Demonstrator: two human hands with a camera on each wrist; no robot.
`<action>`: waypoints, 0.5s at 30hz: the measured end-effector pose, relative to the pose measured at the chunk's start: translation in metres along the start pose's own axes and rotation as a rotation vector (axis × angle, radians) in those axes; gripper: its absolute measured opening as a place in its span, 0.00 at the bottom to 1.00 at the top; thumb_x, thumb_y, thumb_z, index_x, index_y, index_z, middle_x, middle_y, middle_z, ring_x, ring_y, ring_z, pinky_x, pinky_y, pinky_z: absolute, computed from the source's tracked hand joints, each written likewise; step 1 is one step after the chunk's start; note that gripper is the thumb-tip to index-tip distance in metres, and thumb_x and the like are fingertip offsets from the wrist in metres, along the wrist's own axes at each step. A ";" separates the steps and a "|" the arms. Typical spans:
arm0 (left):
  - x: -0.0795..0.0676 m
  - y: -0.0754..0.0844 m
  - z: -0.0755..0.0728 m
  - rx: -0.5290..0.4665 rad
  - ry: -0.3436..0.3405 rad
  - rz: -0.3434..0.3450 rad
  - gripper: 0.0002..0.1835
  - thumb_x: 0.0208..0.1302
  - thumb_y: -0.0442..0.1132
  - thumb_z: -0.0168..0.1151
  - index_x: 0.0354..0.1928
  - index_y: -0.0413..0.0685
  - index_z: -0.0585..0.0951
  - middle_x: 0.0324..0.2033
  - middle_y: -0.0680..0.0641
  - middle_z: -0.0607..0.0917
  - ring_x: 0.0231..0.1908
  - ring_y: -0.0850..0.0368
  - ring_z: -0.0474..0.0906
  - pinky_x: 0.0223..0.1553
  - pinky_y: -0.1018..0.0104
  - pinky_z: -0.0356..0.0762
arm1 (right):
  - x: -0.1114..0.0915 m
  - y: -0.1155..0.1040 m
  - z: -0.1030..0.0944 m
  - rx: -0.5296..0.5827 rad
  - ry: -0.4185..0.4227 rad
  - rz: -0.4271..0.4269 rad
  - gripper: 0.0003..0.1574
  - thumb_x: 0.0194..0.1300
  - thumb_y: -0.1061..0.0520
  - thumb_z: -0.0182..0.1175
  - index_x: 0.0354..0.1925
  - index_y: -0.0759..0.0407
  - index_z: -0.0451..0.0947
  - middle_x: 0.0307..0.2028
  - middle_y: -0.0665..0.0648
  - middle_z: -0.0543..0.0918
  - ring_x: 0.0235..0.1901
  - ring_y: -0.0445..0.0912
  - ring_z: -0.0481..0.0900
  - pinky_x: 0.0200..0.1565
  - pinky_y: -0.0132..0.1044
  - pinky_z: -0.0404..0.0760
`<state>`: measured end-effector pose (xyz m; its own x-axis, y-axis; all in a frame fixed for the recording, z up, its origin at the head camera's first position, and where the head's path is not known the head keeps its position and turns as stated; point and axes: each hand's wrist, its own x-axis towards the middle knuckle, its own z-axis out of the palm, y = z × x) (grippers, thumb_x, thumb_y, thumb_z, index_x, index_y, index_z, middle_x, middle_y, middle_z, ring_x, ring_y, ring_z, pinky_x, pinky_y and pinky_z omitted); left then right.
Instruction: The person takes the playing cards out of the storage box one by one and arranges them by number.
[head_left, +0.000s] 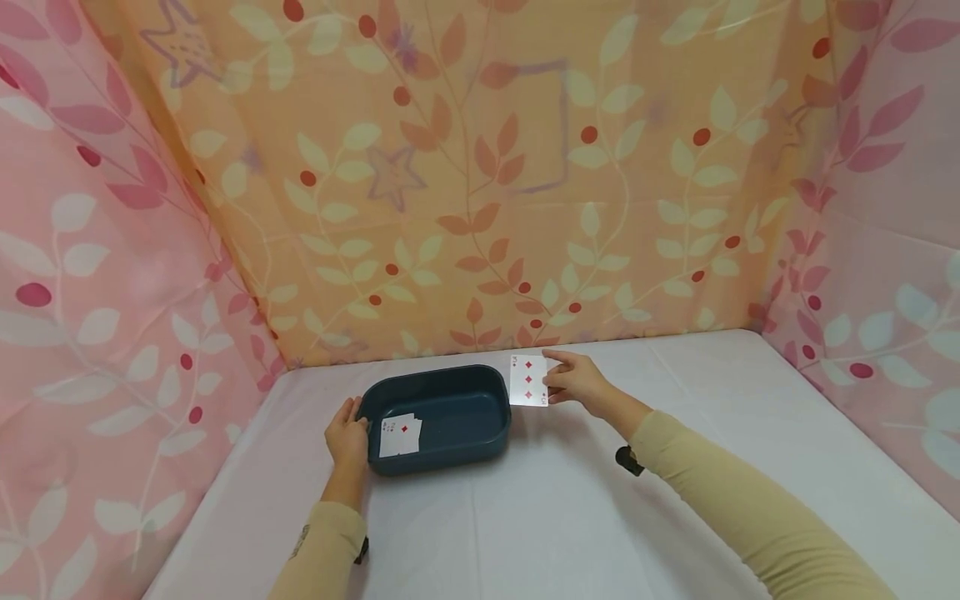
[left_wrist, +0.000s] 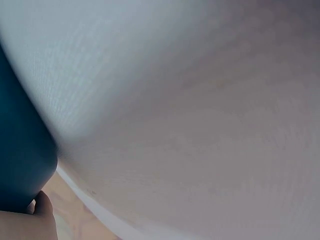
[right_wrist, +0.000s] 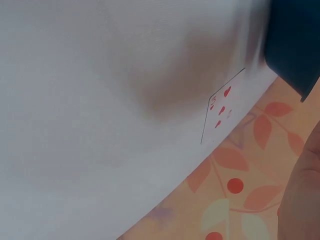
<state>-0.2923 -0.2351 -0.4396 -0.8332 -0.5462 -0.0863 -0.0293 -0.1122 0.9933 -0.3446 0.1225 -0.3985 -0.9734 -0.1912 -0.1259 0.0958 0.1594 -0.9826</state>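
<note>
A dark blue-green rectangular tub (head_left: 438,463) stands on the white table, its long side running left to right. My left hand (head_left: 347,437) grips the tub's left end, the fingers at its rim. Inside, at the left, lie overlapping playing cards (head_left: 399,435), one with a red diamond showing. Just off the tub's right end, my right hand (head_left: 581,382) holds a three of diamonds (head_left: 528,380) by its right edge, face toward the head camera. In the right wrist view the card (right_wrist: 220,111) shows near the tub (right_wrist: 295,45); the fingertips are out of frame.
White cloth covers the table (head_left: 525,533). A patterned orange curtain (head_left: 480,167) rises along its back edge, and pink leaf-print curtains (head_left: 97,275) hang at both sides.
</note>
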 end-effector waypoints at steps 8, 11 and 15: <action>-0.003 0.001 0.000 0.003 0.001 0.001 0.30 0.68 0.20 0.40 0.73 0.35 0.57 0.69 0.39 0.64 0.70 0.50 0.56 0.69 0.60 0.52 | -0.001 0.004 -0.012 0.002 0.011 0.001 0.42 0.64 0.70 0.57 0.73 0.65 0.55 0.39 0.63 0.81 0.26 0.45 0.79 0.31 0.34 0.84; -0.002 0.000 0.000 0.004 0.005 0.000 0.30 0.68 0.20 0.40 0.73 0.35 0.57 0.69 0.39 0.63 0.70 0.49 0.55 0.69 0.60 0.52 | -0.002 0.005 -0.016 0.000 0.011 -0.004 0.42 0.64 0.70 0.57 0.73 0.65 0.54 0.40 0.64 0.81 0.26 0.44 0.79 0.30 0.34 0.84; -0.001 0.000 0.000 0.006 0.009 -0.001 0.30 0.69 0.20 0.40 0.73 0.36 0.57 0.69 0.39 0.64 0.70 0.50 0.56 0.69 0.60 0.52 | -0.003 0.005 -0.022 -0.003 0.021 -0.008 0.42 0.64 0.71 0.57 0.73 0.67 0.54 0.39 0.63 0.82 0.25 0.44 0.79 0.29 0.34 0.84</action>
<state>-0.2912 -0.2343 -0.4390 -0.8279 -0.5539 -0.0878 -0.0331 -0.1080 0.9936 -0.3453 0.1452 -0.4001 -0.9783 -0.1724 -0.1151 0.0874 0.1607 -0.9831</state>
